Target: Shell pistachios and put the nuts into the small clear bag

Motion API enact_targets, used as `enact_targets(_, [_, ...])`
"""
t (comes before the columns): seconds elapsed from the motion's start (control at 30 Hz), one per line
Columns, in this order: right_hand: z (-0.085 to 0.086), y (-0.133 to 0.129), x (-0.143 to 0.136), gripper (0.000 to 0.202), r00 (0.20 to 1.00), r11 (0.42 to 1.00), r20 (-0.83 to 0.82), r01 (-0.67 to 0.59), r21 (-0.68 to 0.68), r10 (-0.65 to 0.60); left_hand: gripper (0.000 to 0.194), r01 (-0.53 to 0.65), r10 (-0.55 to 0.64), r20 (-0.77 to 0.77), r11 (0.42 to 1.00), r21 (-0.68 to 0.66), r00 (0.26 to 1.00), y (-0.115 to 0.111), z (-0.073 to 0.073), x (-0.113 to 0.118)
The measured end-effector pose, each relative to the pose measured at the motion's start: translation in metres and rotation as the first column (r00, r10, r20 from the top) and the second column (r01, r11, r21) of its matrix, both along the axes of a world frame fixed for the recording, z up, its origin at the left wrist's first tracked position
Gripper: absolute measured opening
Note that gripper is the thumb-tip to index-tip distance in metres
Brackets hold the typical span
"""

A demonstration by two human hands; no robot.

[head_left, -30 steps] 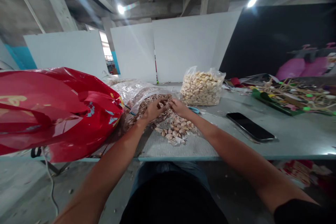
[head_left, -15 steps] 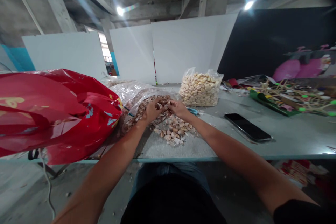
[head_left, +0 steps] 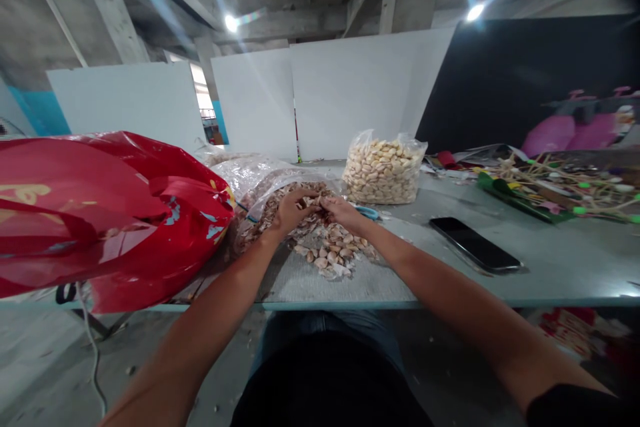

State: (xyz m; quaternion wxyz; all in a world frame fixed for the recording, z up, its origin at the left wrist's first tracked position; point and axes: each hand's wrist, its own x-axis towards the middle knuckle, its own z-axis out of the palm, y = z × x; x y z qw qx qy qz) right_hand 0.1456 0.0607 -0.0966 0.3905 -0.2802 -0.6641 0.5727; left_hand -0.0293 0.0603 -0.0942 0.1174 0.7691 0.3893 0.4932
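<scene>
My left hand (head_left: 294, 210) and my right hand (head_left: 343, 212) meet over the mouth of a clear plastic bag. Fingertips of both pinch a small garlic clove, mostly covered by the fingers. Below them, brownish papery garlic skins (head_left: 270, 210) spill from the bag (head_left: 245, 177). Unpeeled garlic cloves (head_left: 334, 255) lie in a loose pile on the table, nearer to me. Behind my right hand stands a clear bag of peeled garlic cloves (head_left: 383, 173). A blue handle (head_left: 367, 212), perhaps of scissors, shows beside my right wrist.
A large red plastic bag (head_left: 110, 213) fills the table's left side. On the right lies a black phone (head_left: 474, 244). Farther right are sticks with green and white tips (head_left: 565, 180) and pink bottles (head_left: 570, 130). White panels (head_left: 365, 80) stand behind the table (head_left: 390, 280).
The fingers of both hands have shifted slightly, with the fingertips closer together. The view has moved a little; the bags, cloves and phone stay in place.
</scene>
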Motion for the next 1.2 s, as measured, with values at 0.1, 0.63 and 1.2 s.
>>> enact_targets(0.1, [0.0, -0.001, -0.003, 0.036, 0.994, 0.998, 0.086, 0.061, 0.028, -0.063, 0.023, 0.015, -0.013, 0.046, 0.999, -0.047, 0.999, -0.001, 0.001, 0.002])
enact_targets(0.63, [-0.002, 0.013, 0.009, 0.024, 0.801, 0.692, 0.276, 0.221, 0.688, -0.531, 0.032, -0.257, 0.239, -0.373, 0.967, 0.003, 0.897, 0.009, -0.005, -0.016])
enact_targets(1.2, [-0.009, 0.017, 0.003, 0.022, 0.823, 0.736, 0.345, 0.127, 0.664, -0.452, 0.027, -0.367, 0.233, -0.779, 0.93, 0.004, 0.582, 0.008, -0.009, -0.02])
